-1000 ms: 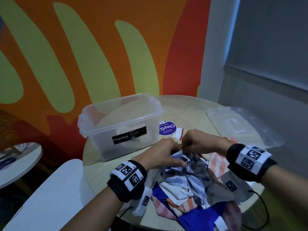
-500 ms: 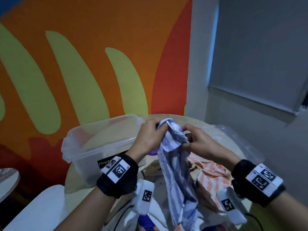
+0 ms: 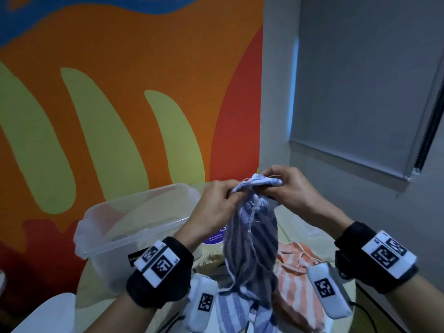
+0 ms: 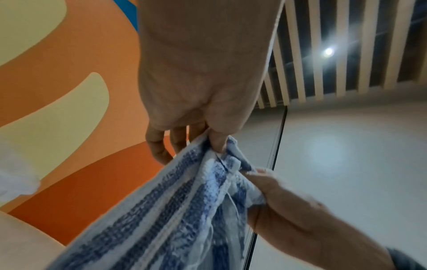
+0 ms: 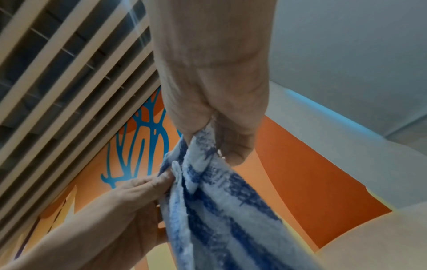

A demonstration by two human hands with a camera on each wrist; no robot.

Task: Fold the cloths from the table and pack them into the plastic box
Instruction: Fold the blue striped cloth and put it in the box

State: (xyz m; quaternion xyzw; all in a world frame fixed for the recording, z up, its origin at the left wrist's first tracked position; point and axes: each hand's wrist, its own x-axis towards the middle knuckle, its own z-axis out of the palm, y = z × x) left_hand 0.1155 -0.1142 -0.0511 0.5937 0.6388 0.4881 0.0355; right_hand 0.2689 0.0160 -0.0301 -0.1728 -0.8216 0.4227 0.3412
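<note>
Over on the far side of the left hand sits the clear plastic box (image 3: 125,227), open on the round table (image 3: 89,282), its black label half hidden behind the left wristband (image 3: 159,269). Nothing inside it that can be made out through the cloudy wall.

Now the left hand (image 3: 212,207) – it is up in the air, thumb and forefinger pinching the top edge of the blue-and-white striped cloth (image 3: 251,248), the other fingers (image 4: 157,144) loosely curled behind it. Just below the left hand a round purple sticker (image 3: 215,236) peeks out on the tabletop.

The striped cloth hangs straight down between the two hands, bunched and twisted, its lower end trailing onto the heap of other cloths near the person.

Right beside it, almost knuckle to knuckle, the right hand (image 3: 284,186) pinches the same top edge, thumb pressed against the curled fingers with the hem gathered between them.

Beneath the right hand lies an orange-and-white striped cloth (image 3: 296,277), crumpled on the table. Past the right forearm, a clear lid (image 3: 310,230) rests flat, only faintly visible.
</note>
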